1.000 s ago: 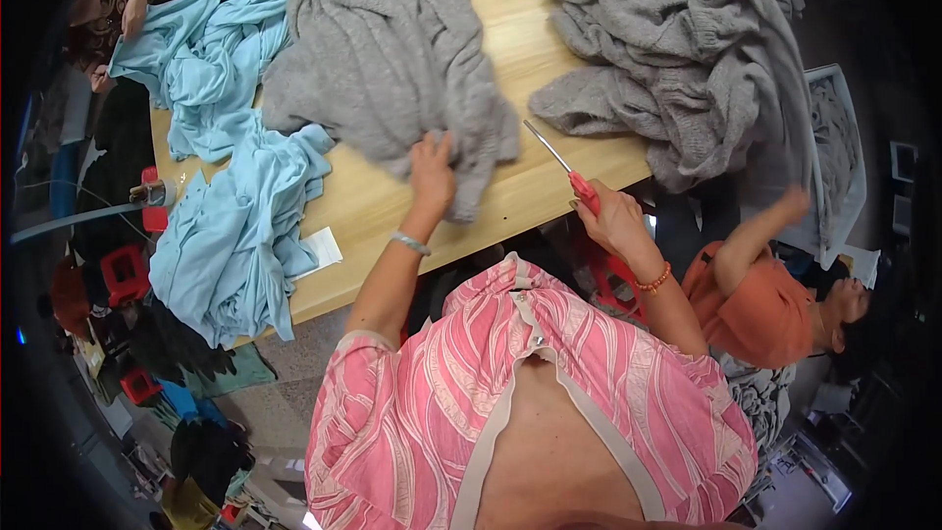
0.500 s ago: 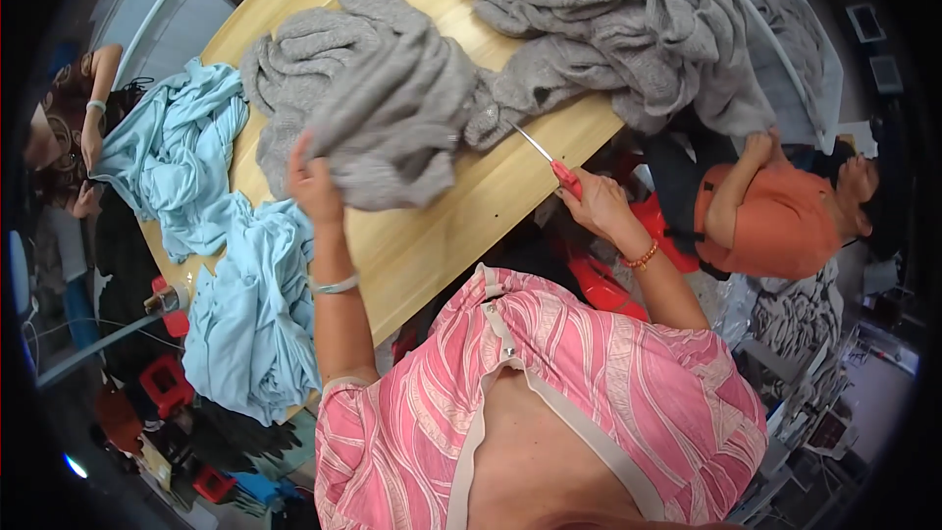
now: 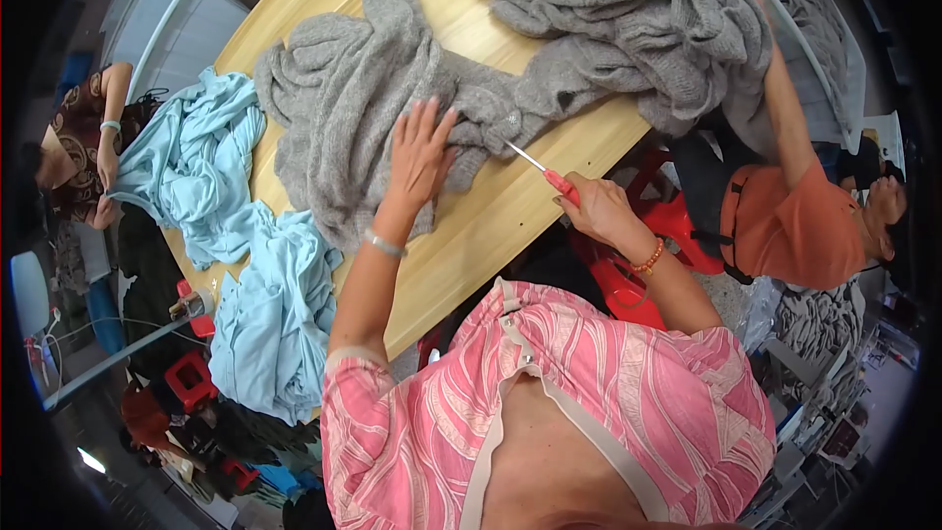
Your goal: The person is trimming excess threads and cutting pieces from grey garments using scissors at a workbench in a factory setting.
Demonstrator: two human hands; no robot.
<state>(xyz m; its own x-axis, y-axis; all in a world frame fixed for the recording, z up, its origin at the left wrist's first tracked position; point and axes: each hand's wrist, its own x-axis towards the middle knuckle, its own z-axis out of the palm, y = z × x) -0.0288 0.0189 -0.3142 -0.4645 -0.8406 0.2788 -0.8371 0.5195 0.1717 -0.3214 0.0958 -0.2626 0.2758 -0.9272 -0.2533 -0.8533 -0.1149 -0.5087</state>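
- Two hands at work: left hand (image 3: 420,152) lies flat, fingers spread wide, pressing the grey knit garment (image 3: 363,108); right hand (image 3: 601,213) is closed round red-handled scissors (image 3: 546,173), blades pointing at the knit's edge.
- Garment lies rumpled at mid-table, beside a larger grey knit pile (image 3: 638,20).
- Judged soft, limp, light and stretchy; best pinned flat near the cut, or gathered by a fold.
- Surface: smooth pale wooden table (image 3: 491,226), light blue cloth (image 3: 226,196) draped over its left edge.
- Room: crowded; two other people seated close by.
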